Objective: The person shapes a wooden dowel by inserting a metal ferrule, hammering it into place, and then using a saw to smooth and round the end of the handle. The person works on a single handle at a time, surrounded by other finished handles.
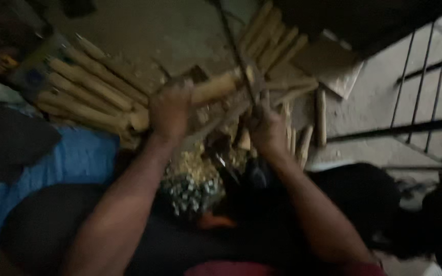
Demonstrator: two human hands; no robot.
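Note:
My left hand grips a pale wooden stick that lies roughly level in front of me. My right hand is closed around the handle end of a long thin dark blade or rod that slants up and away across the stick. The picture is blurred, so the exact tool is unclear. Wood shavings lie heaped just below both hands, above my dark lap.
A row of similar wooden sticks lies at the left, more sticks at the upper middle, short split pieces at the right. A blue cloth is at the left. A metal railing stands at the right on a concrete floor.

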